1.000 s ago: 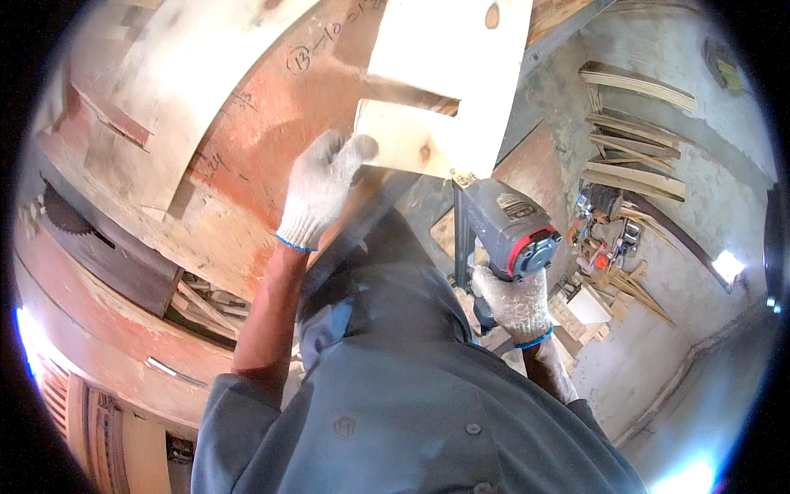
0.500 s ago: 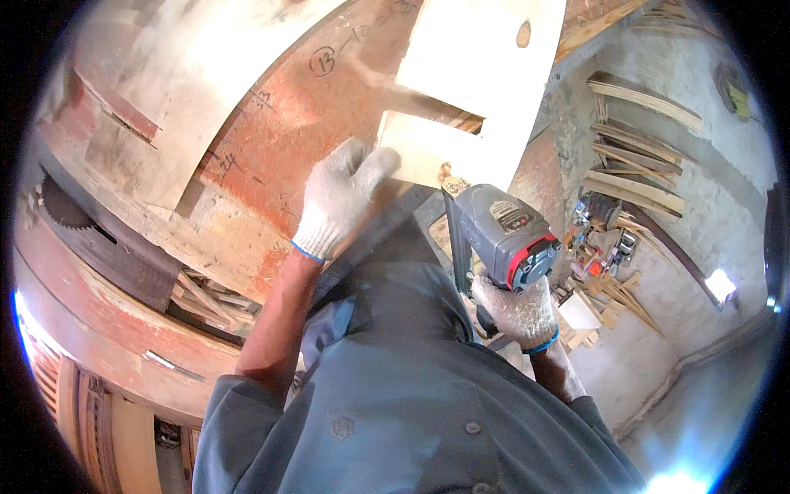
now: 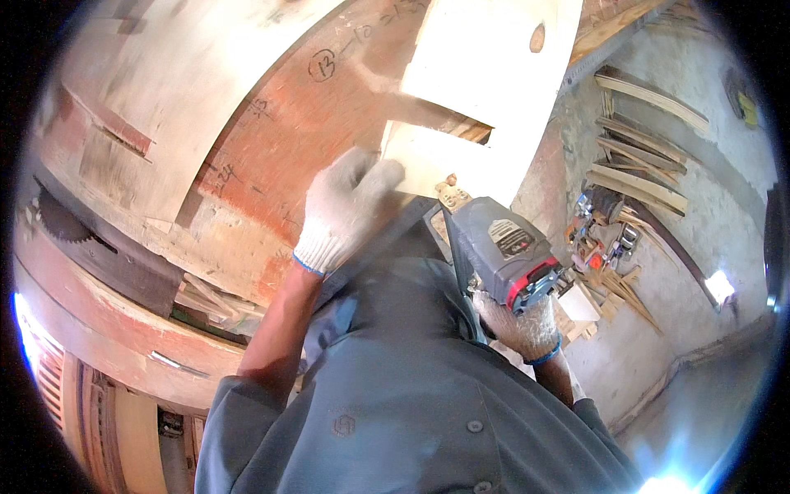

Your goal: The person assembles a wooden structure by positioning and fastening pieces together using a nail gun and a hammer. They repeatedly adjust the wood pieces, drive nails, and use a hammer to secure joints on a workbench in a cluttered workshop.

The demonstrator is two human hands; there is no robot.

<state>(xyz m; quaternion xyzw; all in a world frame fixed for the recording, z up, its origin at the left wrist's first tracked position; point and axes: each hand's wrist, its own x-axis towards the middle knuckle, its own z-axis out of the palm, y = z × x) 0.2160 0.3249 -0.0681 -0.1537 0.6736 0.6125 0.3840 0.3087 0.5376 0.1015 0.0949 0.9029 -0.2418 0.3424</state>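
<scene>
My left hand [image 3: 350,202], in a white knitted glove, is at the near left corner of a pale thin wood board [image 3: 448,156]. Its thumb and fingers are closed on the board's edge; the fingers beneath are hidden. In my gloved right hand [image 3: 522,325] is the handle of a nail gun [image 3: 502,239] with a grey body and red-trimmed end cap. The tool's nose is close to the board's near edge, by a brown knot-like patch; whether they touch, I cannot tell. A rectangular gap lies between this board and a larger pale sheet [image 3: 485,66] beyond.
A reddish worktable [image 3: 271,148] with handwritten marks lies beneath. Another large pale sheet [image 3: 181,90] covers its left side. At the far left a toothed circular saw blade [image 3: 62,214] shows. Wood strips [image 3: 638,185] and assorted tools [image 3: 601,247] are on the right.
The nail gun and my right hand have shifted slightly toward me, back from the board's edge. My left hand keeps its hold on the board. The whole view has moved a little.
</scene>
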